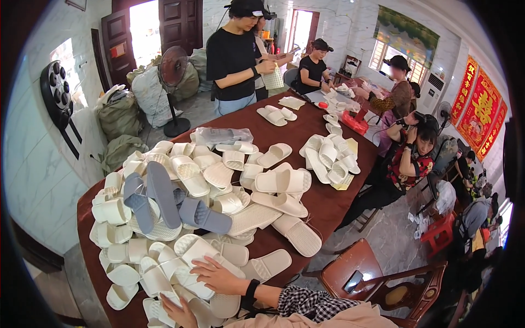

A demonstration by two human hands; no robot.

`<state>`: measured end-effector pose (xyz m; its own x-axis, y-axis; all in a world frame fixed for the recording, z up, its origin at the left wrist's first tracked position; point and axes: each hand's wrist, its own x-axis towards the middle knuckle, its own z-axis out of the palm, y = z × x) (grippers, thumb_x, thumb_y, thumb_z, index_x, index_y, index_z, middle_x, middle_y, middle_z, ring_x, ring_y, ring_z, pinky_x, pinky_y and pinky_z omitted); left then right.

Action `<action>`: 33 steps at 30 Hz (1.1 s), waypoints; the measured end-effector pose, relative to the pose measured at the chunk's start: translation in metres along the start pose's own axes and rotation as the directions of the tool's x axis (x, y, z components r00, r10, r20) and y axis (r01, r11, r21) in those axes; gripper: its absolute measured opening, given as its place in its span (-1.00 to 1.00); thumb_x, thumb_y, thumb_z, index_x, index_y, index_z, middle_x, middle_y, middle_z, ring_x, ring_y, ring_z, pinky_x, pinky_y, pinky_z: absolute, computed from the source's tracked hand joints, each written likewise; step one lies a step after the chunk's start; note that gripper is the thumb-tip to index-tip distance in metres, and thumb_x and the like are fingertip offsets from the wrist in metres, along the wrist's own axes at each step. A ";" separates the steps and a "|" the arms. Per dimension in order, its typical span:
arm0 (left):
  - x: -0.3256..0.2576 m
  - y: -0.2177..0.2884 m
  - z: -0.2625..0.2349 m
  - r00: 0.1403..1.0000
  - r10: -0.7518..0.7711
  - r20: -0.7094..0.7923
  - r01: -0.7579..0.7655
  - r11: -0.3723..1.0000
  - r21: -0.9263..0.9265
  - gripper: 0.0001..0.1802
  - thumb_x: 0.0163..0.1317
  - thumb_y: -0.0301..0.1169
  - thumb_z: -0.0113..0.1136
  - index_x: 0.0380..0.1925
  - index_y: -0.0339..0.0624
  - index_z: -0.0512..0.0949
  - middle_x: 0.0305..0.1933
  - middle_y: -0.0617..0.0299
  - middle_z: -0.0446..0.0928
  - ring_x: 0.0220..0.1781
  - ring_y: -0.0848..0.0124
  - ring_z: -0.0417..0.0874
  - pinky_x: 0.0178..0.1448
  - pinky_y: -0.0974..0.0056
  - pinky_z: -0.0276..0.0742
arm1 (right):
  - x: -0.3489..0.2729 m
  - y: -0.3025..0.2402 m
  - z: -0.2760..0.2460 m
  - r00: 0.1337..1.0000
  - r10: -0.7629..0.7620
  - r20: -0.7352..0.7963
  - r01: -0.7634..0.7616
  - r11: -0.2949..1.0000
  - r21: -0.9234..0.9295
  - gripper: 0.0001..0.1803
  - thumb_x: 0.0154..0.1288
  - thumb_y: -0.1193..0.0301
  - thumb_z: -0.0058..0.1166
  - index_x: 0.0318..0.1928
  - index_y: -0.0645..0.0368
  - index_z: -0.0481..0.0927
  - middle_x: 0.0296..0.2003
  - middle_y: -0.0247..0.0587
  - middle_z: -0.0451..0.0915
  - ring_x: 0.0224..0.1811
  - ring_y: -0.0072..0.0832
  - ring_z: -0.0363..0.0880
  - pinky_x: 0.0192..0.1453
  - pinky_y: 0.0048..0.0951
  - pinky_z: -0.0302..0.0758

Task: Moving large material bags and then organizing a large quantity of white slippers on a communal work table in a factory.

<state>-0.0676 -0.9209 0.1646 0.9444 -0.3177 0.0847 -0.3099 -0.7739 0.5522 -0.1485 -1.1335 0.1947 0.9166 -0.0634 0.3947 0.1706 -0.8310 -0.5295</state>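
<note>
A large heap of cream-white slippers [188, 175] spreads over the near end of the table, many lying on their sides or overlapping. My right hand [219, 277], with a black band at the wrist, lies over a cream slipper [192, 249], fingers stretched and slightly apart. Lower down, my left hand [179, 312] is closed around the edge of another cream slipper [170, 295]; its lower part is cut off by the frame's edge. Several grey-blue slippers [163, 194] rest on top of the heap, just beyond my hands.
The table has a dark red-brown cover [342, 205]. A smaller slipper pile [328, 156] and a clear plastic bag [224, 135] lie farther along. A wooden chair [355, 265] holding a phone stands at right. Several people work or sit around; sacks [150, 98] and a fan [173, 65] stand behind.
</note>
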 end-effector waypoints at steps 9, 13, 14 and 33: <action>0.000 -0.002 0.000 1.000 0.012 0.000 -0.012 1.000 0.017 -0.14 0.26 0.13 -0.05 0.37 -0.20 0.02 0.27 -0.30 0.18 0.26 -0.21 0.24 0.24 -0.12 0.23 | 0.000 -0.002 -0.001 1.000 0.012 0.027 -0.012 1.000 0.001 -0.77 0.00 0.49 0.15 -0.26 0.09 0.48 0.18 -0.34 0.30 0.46 -0.36 -0.09 0.53 -0.12 -0.26; 0.000 -0.004 0.002 0.999 0.028 -0.023 -0.028 1.000 -0.001 -0.15 0.26 0.11 -0.03 0.36 -0.21 0.04 0.25 -0.29 0.20 0.25 -0.20 0.26 0.23 -0.12 0.24 | 0.000 0.000 -0.001 0.999 0.023 0.049 -0.022 1.000 -0.014 -0.78 0.03 0.48 0.13 -0.24 0.08 0.50 0.19 -0.34 0.30 0.47 -0.36 -0.10 0.53 -0.12 -0.27; 0.000 -0.004 0.002 0.999 0.025 -0.024 -0.025 1.000 -0.001 -0.15 0.26 0.11 -0.03 0.36 -0.21 0.04 0.25 -0.29 0.20 0.25 -0.20 0.26 0.23 -0.12 0.24 | 0.000 0.000 0.000 0.998 0.026 0.057 -0.025 0.999 -0.024 -0.78 0.04 0.48 0.13 -0.23 0.08 0.51 0.19 -0.34 0.30 0.47 -0.37 -0.10 0.53 -0.12 -0.27; 0.001 -0.004 0.002 1.000 0.018 -0.011 -0.018 1.000 0.002 -0.14 0.26 0.12 -0.05 0.37 -0.22 0.02 0.26 -0.32 0.18 0.25 -0.23 0.25 0.24 -0.12 0.22 | 0.000 0.000 0.000 1.000 0.009 0.027 -0.008 1.000 -0.011 -0.75 0.00 0.48 0.16 -0.25 0.09 0.48 0.19 -0.33 0.30 0.47 -0.35 -0.09 0.53 -0.10 -0.25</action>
<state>-0.0661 -0.9194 0.1608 0.9399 -0.3255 0.1035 -0.3268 -0.7691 0.5492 -0.1480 -1.1336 0.1947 0.9275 -0.0555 0.3697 0.1589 -0.8367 -0.5241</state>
